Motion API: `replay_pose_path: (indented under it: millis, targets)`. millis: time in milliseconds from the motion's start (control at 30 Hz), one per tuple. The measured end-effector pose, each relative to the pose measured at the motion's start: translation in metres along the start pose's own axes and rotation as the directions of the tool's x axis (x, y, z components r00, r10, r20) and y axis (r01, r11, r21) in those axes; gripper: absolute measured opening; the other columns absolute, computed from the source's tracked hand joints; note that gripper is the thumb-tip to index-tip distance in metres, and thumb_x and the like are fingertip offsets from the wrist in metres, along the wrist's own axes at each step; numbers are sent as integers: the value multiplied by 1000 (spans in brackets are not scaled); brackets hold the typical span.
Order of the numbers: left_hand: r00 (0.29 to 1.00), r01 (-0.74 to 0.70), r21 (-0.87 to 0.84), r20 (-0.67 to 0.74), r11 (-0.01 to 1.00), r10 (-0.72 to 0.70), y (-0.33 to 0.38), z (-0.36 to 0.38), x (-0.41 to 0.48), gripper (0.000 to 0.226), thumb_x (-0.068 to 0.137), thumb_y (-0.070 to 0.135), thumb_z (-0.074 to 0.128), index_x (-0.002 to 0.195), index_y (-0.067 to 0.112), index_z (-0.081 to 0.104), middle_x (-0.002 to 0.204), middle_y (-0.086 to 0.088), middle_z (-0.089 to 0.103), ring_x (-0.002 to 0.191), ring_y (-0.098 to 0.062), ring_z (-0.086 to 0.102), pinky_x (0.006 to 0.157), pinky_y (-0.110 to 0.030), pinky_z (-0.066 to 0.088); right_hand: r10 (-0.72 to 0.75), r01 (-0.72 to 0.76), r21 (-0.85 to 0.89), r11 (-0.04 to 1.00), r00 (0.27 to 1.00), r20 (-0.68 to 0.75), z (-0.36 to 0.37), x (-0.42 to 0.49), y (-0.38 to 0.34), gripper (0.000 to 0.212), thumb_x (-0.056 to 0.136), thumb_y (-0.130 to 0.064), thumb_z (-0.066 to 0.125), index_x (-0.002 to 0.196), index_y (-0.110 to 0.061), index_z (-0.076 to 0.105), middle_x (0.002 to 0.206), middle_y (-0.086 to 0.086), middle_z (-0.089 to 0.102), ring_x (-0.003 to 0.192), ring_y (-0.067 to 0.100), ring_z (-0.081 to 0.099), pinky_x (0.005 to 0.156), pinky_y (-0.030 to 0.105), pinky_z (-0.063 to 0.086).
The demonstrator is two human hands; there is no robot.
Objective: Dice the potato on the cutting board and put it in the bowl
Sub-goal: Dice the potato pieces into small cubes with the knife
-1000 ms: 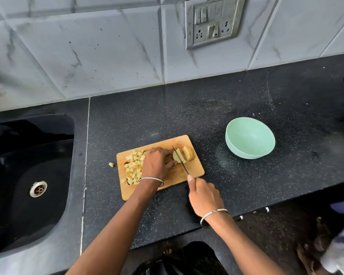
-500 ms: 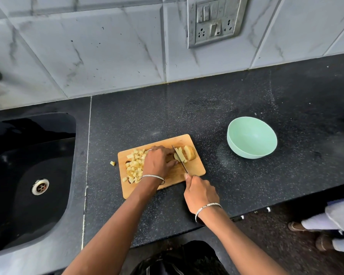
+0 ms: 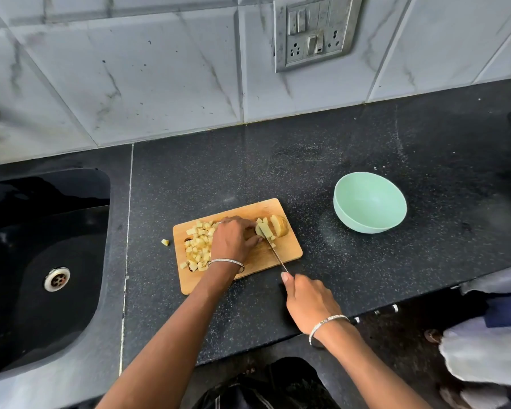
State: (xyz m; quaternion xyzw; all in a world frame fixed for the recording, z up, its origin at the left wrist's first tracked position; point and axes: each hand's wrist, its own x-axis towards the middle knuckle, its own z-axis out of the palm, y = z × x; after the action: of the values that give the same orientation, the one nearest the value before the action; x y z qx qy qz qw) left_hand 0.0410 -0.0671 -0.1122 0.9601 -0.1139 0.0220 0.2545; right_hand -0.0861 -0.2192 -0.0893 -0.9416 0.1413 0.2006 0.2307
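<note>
A wooden cutting board (image 3: 286, 250) lies on the black counter. On its left side sits a heap of diced potato (image 3: 197, 246). At its far right end lies the uncut potato piece (image 3: 273, 227), sliced into strips. My left hand (image 3: 233, 239) presses down on that potato from the left. My right hand (image 3: 309, 301) grips the knife (image 3: 273, 250), whose blade runs up onto the board and rests on the potato beside my left fingers. A mint green bowl (image 3: 369, 202) stands empty to the right of the board. One potato cube (image 3: 165, 242) lies on the counter left of the board.
A black sink (image 3: 42, 267) with a metal drain fills the left. The tiled wall with a switch plate (image 3: 314, 31) rises behind the counter. Another person's feet and light clothing (image 3: 484, 343) show on the floor at the lower right.
The knife blade has worked slightly along the potato while my left hand kept holding it. The person at the lower right has shifted.
</note>
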Motion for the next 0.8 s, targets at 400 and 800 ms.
replay_pose_path:
  millis: [400, 800]
  targets:
    - [1000, 11, -7, 16, 1000, -11, 2, -2, -4, 39, 75, 30, 80, 113, 25, 70, 104, 0, 71, 97, -23, 61, 84, -34, 46, -65, 69, 46, 997, 994, -88, -23, 19, 3, 52, 103, -51, 20, 100, -15, 57, 103, 17, 65, 101, 40, 60, 78, 44, 44]
    - [997, -35, 195, 73, 980, 21, 9, -2, -2, 43, 89, 45, 61, 127, 27, 54, 125, 0, 59, 116, -24, 52, 97, -39, 39, -35, 39, 158, 987, 999, -31, 0, 27, -7, 54, 104, -48, 20, 104, -10, 58, 106, 19, 64, 105, 41, 57, 82, 44, 43]
